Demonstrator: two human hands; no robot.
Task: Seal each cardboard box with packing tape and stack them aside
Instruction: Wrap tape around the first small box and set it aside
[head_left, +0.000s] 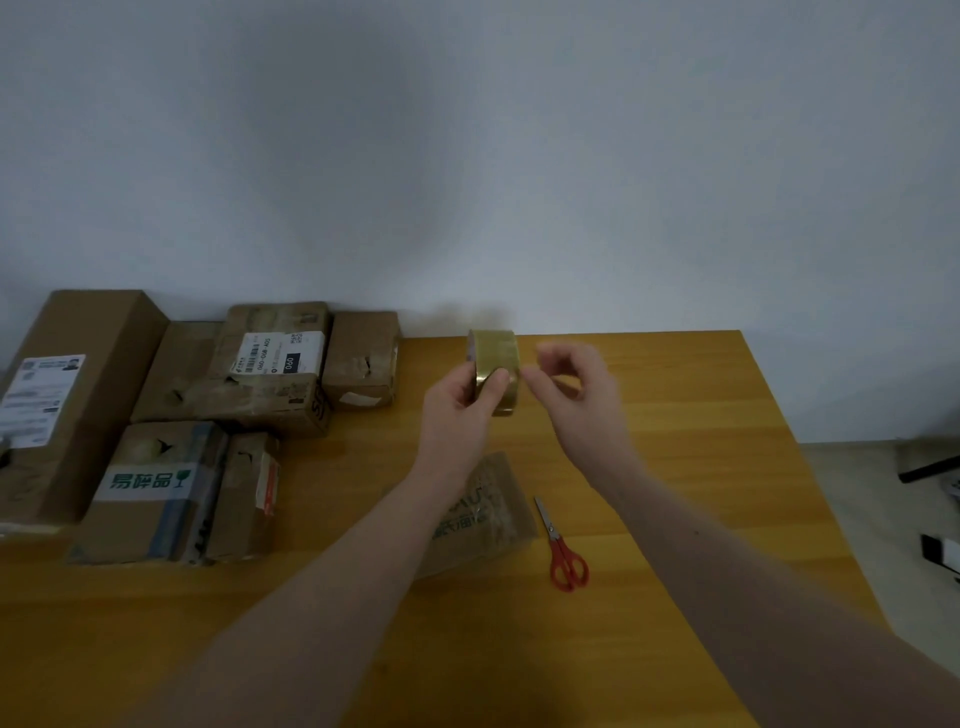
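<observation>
While both forearms reach out over the wooden table, the left hand grips the tape roll up in the air, thumb curled across the front of the roll and the other fingers tucked behind it. The right hand sits just beside the roll with its fingers curled in, fingertips right at the roll's right edge. It's a bit blurry, so I can't tell if it's actually pinching a loose end of tape or only touching it.

The roll is yellowish-clear and glossy, held on edge, above the far middle of the table.

Under the left wrist there's a flat cardboard box with green print, lying on the table, and red-handled scissors just to its right. A bunch of cardboard boxes are packed together along the table's left side, some with shipping labels.
</observation>
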